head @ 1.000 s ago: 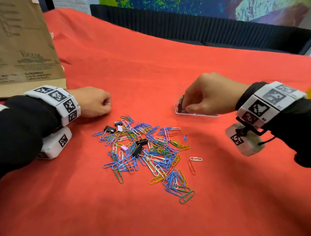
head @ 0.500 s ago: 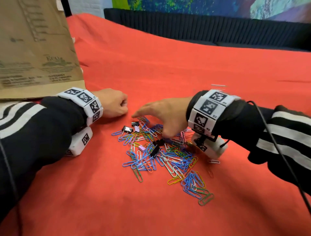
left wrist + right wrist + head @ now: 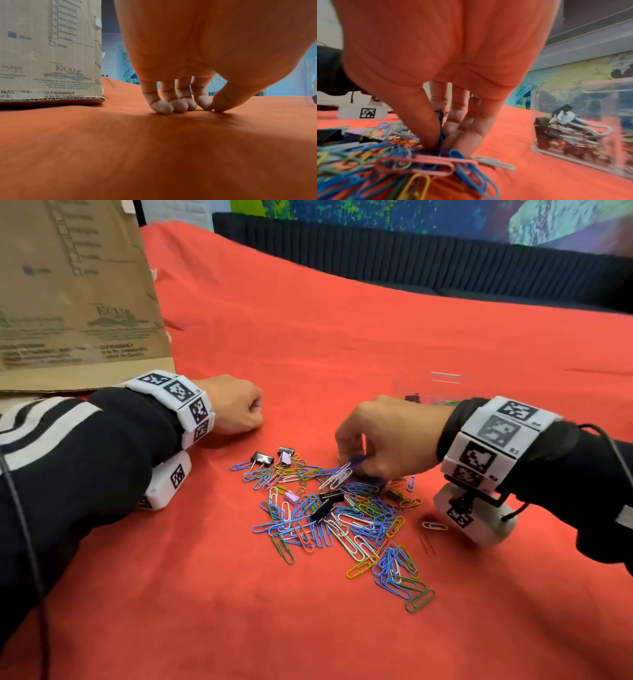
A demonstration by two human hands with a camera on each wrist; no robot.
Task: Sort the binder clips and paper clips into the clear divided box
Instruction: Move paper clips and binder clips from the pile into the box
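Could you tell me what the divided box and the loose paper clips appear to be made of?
Divided box: clear glossy plastic, probably; the binder clips inside show through its walls. Paper clips: thin bent wire, apparently with a coloured coating, since they come in blue, green, pink, yellow and white.

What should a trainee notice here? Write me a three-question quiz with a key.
1. True or false: the left hand holds a binder clip.
2. What does the right hand pinch? A) a black binder clip B) a blue paper clip C) a box lid
3. Fill in: the compartment of the clear box seen from the right wrist holds ____ clips.
Key: 1 false; 2 B; 3 binder.
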